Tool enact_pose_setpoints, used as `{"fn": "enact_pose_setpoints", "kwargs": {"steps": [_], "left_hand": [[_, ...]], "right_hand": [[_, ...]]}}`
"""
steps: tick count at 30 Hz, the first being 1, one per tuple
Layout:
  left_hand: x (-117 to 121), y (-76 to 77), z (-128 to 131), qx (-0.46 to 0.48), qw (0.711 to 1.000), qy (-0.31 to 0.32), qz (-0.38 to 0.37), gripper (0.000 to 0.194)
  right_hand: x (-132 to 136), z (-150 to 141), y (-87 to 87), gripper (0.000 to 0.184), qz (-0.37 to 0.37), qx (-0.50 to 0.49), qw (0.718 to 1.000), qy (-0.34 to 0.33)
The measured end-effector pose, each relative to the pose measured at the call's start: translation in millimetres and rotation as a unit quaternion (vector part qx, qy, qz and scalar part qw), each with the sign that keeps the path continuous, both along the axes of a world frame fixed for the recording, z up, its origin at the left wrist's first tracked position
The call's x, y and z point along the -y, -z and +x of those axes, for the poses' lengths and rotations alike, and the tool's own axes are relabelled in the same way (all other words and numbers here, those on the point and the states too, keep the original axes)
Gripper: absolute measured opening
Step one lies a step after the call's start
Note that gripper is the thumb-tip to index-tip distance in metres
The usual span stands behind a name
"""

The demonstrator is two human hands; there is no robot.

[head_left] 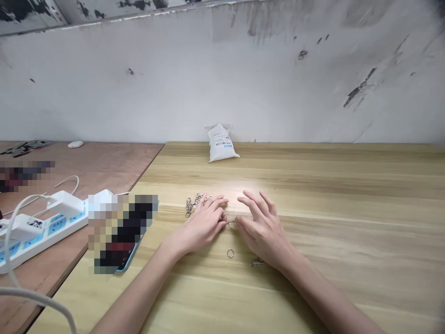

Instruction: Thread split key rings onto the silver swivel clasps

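Observation:
Over the middle of the wooden tabletop, my left hand (pixel 207 221) pinches one end of a small metal chain (pixel 231 221) between thumb and index finger. My right hand (pixel 260 227) pinches its other end, with the remaining fingers raised and spread. The chain is short and silvery, and its ends are hidden by my fingertips. Just below lies a loose metal ring (pixel 230 253). Partly beneath my right wrist is a small metal clasp piece (pixel 256 263). A pile of metal clasps (pixel 189 207) rests behind my left hand, which covers part of it.
Toward the wall stands a white plastic packet (pixel 222 144) with a printed label. A phone (pixel 130 255), mostly blurred out, lies to the left. Farther left, a white power strip (pixel 38 243) holds several plugs, and a thick cable (pixel 41 297) loops through the lower-left corner.

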State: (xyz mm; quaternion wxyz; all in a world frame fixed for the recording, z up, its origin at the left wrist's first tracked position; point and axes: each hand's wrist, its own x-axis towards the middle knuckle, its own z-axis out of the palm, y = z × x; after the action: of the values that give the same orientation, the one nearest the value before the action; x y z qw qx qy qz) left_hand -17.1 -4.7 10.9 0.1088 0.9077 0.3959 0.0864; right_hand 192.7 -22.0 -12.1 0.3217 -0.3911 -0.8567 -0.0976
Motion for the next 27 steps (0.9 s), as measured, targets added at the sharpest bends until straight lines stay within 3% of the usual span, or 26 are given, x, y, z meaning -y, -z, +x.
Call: {"fn": "enact_pose_setpoints", "kwargs": {"steps": [13, 27], "left_hand": [[-1.2, 1.4, 0.7, 0.007, 1.000, 0.007, 0.004, 0.018], [-3.1, 6.6, 2.6, 0.024, 0.987, 0.016, 0.156, 0.019]], "right_hand": [[-0.4, -4.0, -0.1, 0.018, 0.004, -0.005, 1.000, 0.006], [0.4, -5.3, -0.2, 0.018, 0.005, -0.012, 1.000, 0.014]]}}
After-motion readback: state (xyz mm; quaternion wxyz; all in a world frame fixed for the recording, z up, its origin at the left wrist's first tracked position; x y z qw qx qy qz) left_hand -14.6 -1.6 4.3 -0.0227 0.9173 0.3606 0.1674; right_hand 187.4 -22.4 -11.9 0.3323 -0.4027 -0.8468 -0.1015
